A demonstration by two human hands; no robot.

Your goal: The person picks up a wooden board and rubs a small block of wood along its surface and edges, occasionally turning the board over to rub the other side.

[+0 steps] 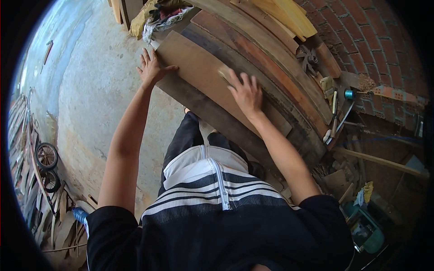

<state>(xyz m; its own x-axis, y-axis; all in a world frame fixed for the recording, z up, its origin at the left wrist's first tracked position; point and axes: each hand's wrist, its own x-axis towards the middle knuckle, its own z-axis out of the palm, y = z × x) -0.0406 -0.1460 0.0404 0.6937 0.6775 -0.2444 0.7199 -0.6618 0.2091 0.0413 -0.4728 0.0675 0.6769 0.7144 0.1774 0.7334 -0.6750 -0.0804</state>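
Observation:
A long, smooth brown wooden board (199, 63) lies at a slant on a workbench of thick, dark planks. My left hand (152, 68) rests at its far left end, fingers spread and thumb out over the board's edge. Over the middle of the board is my right hand (246, 94), slightly smeared by motion, with its fingers bent. Beneath its fingertips shows a small, flat tan piece (224, 74), pressed against the wood; its exact kind is blurred.
More planks (253, 49) lie beyond the board. A brush (327, 86) and a teal spool (349, 94) sit at the right, before a brick wall (361, 31). Cloths (165, 18) are bunched at the far end. Small wheels (46, 156) and wood scraps are at left.

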